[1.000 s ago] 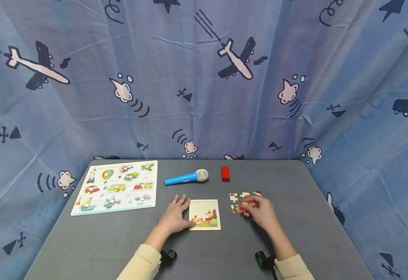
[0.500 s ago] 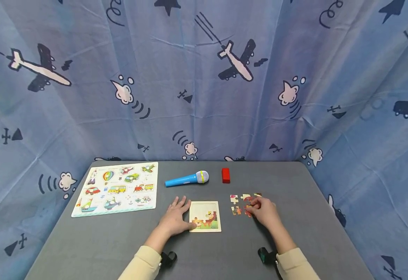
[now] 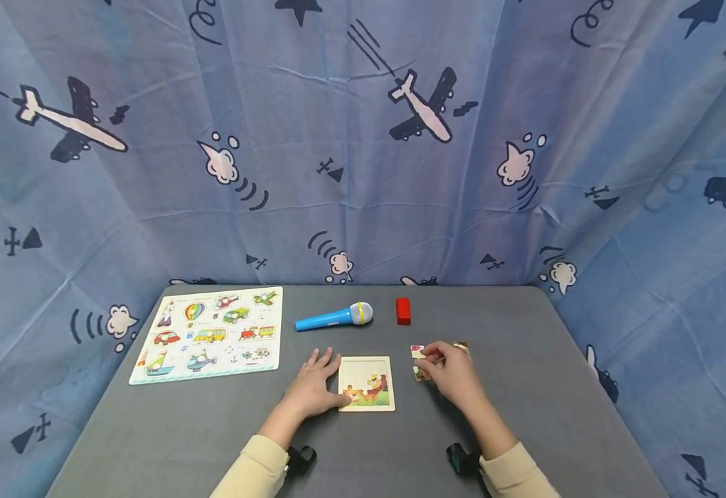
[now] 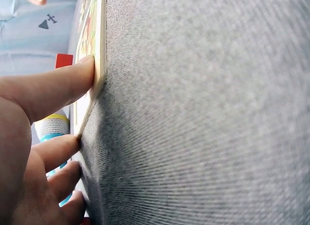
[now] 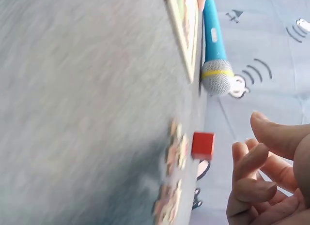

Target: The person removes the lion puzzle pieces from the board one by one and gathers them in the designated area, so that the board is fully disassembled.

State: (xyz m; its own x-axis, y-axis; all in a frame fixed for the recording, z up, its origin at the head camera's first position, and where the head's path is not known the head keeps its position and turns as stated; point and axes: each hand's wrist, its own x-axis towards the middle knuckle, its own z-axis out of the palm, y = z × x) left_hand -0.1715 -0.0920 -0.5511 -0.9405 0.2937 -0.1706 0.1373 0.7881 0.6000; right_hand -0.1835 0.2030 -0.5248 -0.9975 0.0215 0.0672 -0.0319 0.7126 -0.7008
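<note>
Right hand (image 3: pixel 452 373): positioned above the loose puzzle pieces (image 3: pixel 417 351). Fingers are partly bent; the right wrist view shows a gap between thumb and index finger, with nothing visible in it. The loose pieces lie on the table (image 3: pixel 375 456), right of the puzzle tray (image 3: pixel 359 372). The hand hides part of the group, so a full count cannot be made.

Left hand (image 3: pixel 314 391): fingers spread at the left side of the tray. The thumb rests on the near-left part of the tray; the index fingertip touches its edge. The hand does not enclose it.

Tray: square, shallow, light wood with a raised rim, lying flat. Fitted pieces (image 3: pixel 369 394) occupy the near part and reach higher at the right; bare wood shows in the far part.

Surroundings: a red block (image 3: pixel 403 311) is located on the far side of the loose pieces. A blue microphone (image 3: pixel 331 318) lies left of the block, beyond the tray. A vehicle picture board (image 3: pixel 216 323) lies flat at far left.
</note>
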